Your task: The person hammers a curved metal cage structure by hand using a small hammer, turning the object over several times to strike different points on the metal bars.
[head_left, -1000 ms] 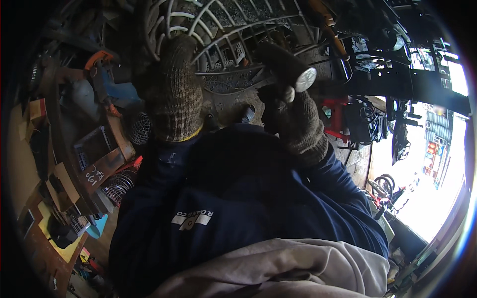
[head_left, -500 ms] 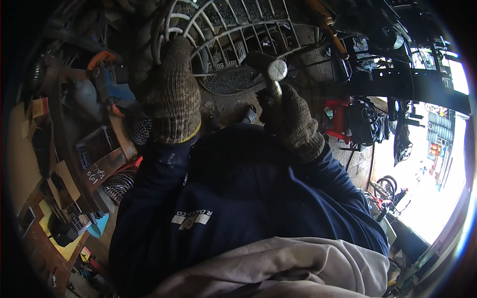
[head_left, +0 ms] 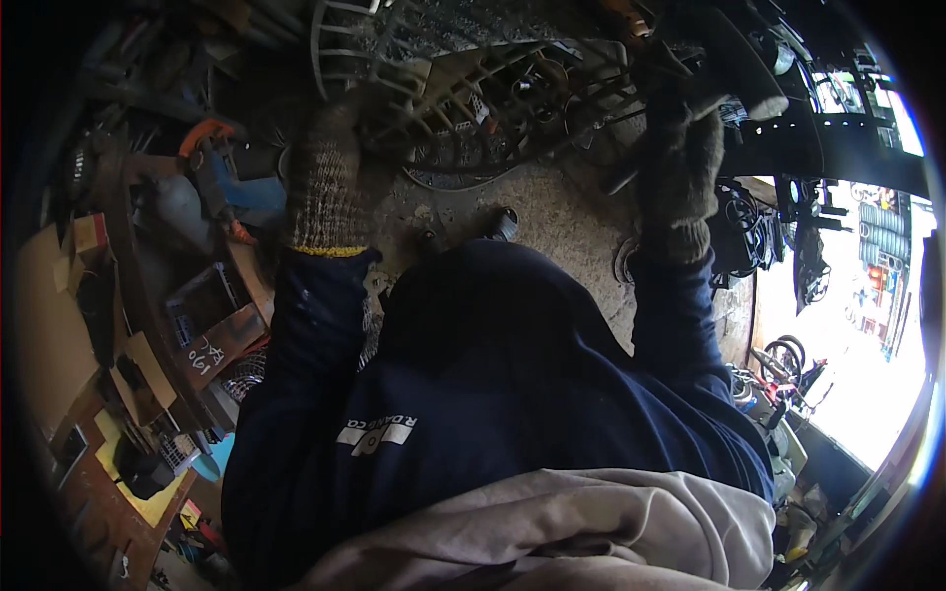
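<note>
A curved metal frame of bent bars [head_left: 317,54], like a wire rack, spans the top middle, its lower bars smeared by motion. My left hand [head_left: 333,182], in a brown knitted glove with a yellow cuff, grips the near left edge of this frame; its fingertips are lost in shadow. My right hand [head_left: 687,163], gloved alike, is closed on a hammer, out to the right of the frame. The blurred dark hammer head [head_left: 754,74] is up beyond that hand. Below the frame lies the dirty floor [head_left: 572,222].
At the left stand a blue clamp-like tool with orange parts [head_left: 241,192] and a rusty metal box [head_left: 222,340]. Cardboard pieces [head_left: 143,374] lie farther left. Dark machinery [head_left: 828,148] and a bicycle [head_left: 783,364] are on the right, by a bright opening.
My right hand has swung the hammer away to the right and farther up. The metal frame has shifted and tilted, with my left hand still at its edge.
</note>
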### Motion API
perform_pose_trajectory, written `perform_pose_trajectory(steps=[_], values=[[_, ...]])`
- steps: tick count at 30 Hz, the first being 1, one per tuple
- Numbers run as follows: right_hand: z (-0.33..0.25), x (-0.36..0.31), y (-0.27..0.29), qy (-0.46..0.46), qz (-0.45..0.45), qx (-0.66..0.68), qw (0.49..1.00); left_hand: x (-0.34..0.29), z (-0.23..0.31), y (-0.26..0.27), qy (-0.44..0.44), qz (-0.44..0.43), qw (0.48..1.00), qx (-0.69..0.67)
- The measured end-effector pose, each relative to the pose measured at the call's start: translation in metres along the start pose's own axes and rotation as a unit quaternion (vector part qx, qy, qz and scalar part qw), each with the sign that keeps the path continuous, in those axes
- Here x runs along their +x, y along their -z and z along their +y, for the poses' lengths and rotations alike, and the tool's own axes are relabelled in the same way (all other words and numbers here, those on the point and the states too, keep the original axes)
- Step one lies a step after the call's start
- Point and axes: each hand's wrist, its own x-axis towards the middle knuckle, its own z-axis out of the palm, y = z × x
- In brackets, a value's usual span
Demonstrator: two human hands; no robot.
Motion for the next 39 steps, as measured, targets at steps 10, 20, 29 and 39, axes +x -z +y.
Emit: perform_pose_trajectory(steps=[10,20,29,39], values=[[0.012,0.005,-0.007,-0.015,-0.02,0.027,0.999,-0.04,-0.064,-0.02,0.068,-0.173,0.979,-0.08],[-0.011,0.005,-0.017,-0.178,-0.035,0.03,0.983,-0.021,-0.025,0.008,-0.11,-0.293,0.948,-0.05],[-0.003,0.006,-0.017,-0.259,-0.013,0.037,0.965,-0.008,0.027,-0.006,0.207,-0.273,0.914,-0.218],[0.014,0.004,-0.008,-0.308,-0.023,0.028,0.951,-0.005,0.03,-0.02,0.201,-0.243,0.93,-0.19]])
